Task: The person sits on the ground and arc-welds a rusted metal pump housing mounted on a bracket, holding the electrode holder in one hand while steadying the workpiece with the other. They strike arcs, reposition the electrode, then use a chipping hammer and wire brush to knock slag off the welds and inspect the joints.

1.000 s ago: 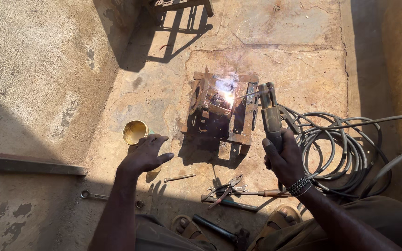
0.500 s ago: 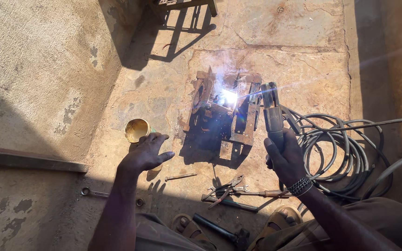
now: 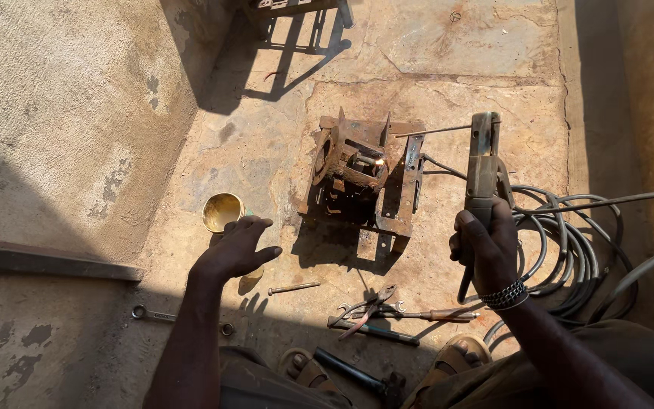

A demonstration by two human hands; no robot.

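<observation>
My right hand [image 3: 484, 248] grips a welding electrode holder [image 3: 484, 167], held upright to the right of a rusty metal assembly [image 3: 361, 176] on the concrete floor. A thin welding rod [image 3: 433, 131] sticks out leftward from the holder's jaws, its tip lifted clear near the assembly's top right corner. A small glowing spot shows inside the assembly. My left hand [image 3: 235, 248] hovers empty with fingers spread, just above a small yellow tin [image 3: 222, 210] to the left of the assembly.
Coiled welding cables [image 3: 569, 250] lie at the right. Pliers [image 3: 369, 309], wrenches, a bolt [image 3: 294, 288] and a spanner [image 3: 179, 319] lie on the floor near my sandalled feet. A wall with a metal bar [image 3: 47, 261] runs along the left; a metal frame [image 3: 297, 9] stands at the top.
The bright welding arc on the assembly has gone out, leaving a small glow. My right hand has drawn the holder and rod back from the assembly. My left hand stays spread.
</observation>
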